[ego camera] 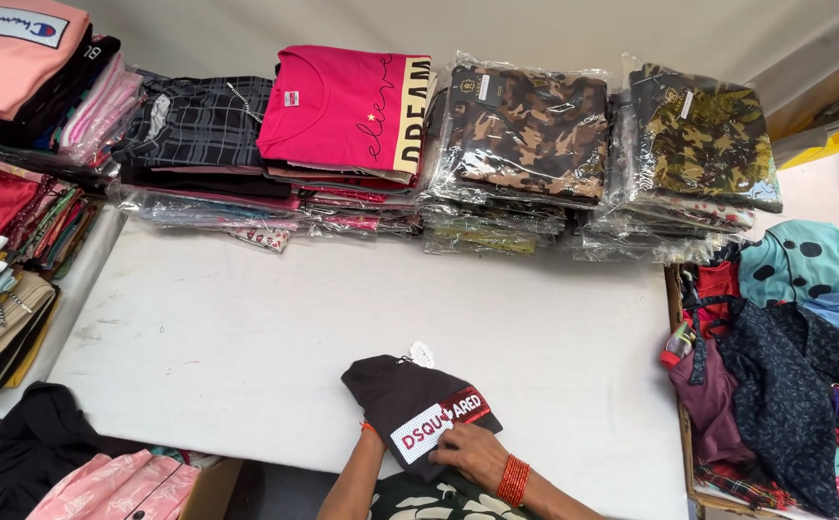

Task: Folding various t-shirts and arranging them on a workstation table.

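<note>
Two hands met at the bottom centre of the frame: our left hand [369,430] was tucked under the dark folded shirt [417,403], grip unclear, and our right hand [472,453] lay spread flat on it. Smoothing edges square would likely serve best on the white table [246,327].

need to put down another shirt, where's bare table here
The white table is bare between the stacks at the back and the dark folded shirt at the near edge. The side piles are crowded.
</note>
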